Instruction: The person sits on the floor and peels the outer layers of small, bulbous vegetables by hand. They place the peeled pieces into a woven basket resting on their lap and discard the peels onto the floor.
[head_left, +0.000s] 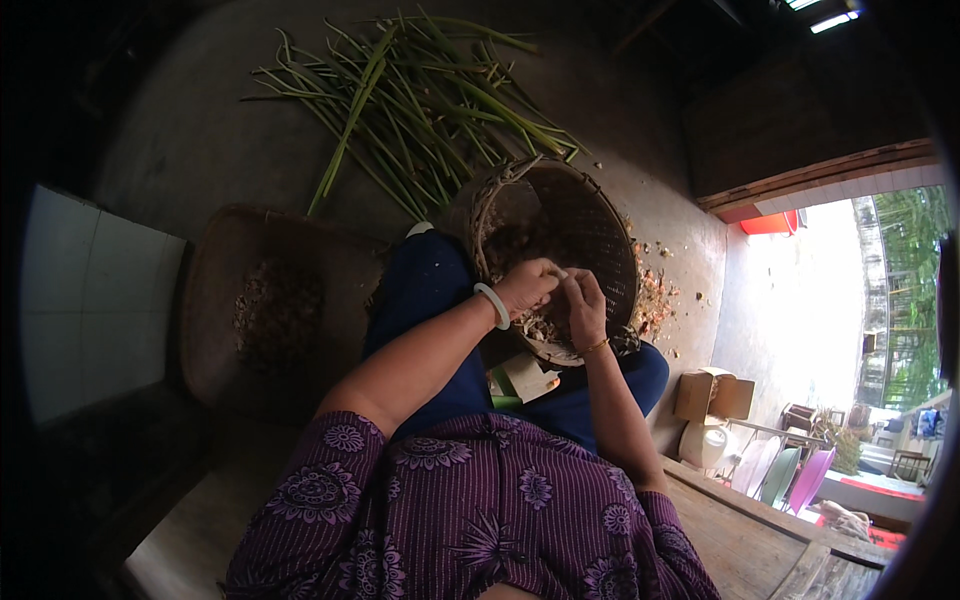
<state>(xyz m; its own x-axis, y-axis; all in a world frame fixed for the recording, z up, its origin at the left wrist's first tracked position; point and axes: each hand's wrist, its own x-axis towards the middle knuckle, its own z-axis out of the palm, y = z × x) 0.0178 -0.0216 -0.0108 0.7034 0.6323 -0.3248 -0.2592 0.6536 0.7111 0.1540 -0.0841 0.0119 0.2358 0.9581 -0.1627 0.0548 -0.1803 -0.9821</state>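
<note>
My left hand (527, 288), with a pale bangle at the wrist, is over a round woven basket (611, 247) between my knees. Its fingertips meet those of my right hand (586, 304), which has a thin gold-coloured bracelet. Both hands pinch a small whitish piece (561, 275), possibly a clove or bulb; the fingers mostly cover it. Dry plant scraps (536, 328) lie inside the basket under my hands, and its deeper contents are in shadow. To my left a wide, shallow container (206, 300) holds a heap of small dark and pale pieces (277, 315), too dim to identify.
Long green stalks (420, 97) are spread on the floor beyond the basket. Papery skins (654, 292) litter the concrete at its right. Further right are a cardboard box (712, 396), a white plastic jug (705, 444) and a wooden panel (720, 510), near a bright doorway.
</note>
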